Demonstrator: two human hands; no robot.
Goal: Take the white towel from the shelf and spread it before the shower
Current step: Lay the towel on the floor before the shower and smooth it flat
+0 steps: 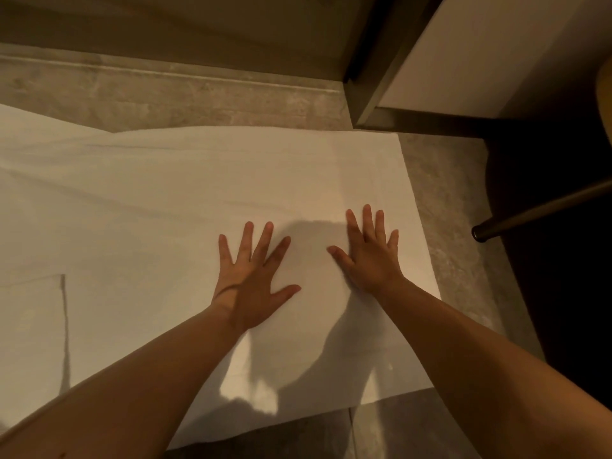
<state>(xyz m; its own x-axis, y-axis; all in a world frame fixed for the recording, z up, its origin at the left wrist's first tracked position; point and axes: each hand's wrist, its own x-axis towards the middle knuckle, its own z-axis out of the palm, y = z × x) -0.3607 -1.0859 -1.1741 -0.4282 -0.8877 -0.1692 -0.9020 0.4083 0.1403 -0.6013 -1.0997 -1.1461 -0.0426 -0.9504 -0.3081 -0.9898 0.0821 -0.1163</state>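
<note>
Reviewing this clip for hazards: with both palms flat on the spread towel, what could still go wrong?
The white towel shows ridges at its far left; left there, they may trip a foot. It lies on smooth floor, so it could slide when stepped on. The left hand and right hand might push new creases.

Both hands flat, palms down, fingers spread.

Left hand [251, 279] lies palm down with all five fingers [246, 240] splayed, thumb pointing toward the other hand; bare forearm runs in from the lower left. Right hand [371, 260] lies palm down just beside it, set slightly further forward, fingers fanned, thumb angled inward; bare forearm comes in from the lower right. Thumbs near each other, apart, not touching. Both wrists roughly straight, in line with the forearms. Neither hand grips anything.
</note>
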